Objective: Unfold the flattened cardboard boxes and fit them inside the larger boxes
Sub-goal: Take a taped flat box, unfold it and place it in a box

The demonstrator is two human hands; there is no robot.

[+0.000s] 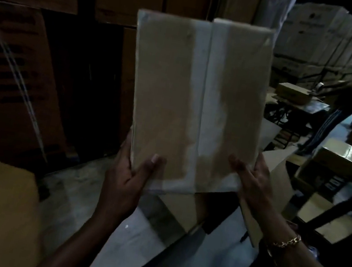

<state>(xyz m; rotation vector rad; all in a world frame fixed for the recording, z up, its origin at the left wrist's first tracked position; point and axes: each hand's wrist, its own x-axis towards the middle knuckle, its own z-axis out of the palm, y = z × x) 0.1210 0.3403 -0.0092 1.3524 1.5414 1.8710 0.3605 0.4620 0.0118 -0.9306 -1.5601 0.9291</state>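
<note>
flattened box (197, 99) upright at centre, left hand (126, 181) on its lower-left edge, right hand (253, 181) on its lower-right corner, open larger box (183, 211) below it, stacked cartons (12, 73) behind left.

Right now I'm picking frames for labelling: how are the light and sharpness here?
Head view: dim overall, the stacked cartons nearly black; the cardboard box is brightest, its tape giving pale glare; left hand and right hand at its lower corners read clearly; white cartons behind are smeared and bowed.
</note>
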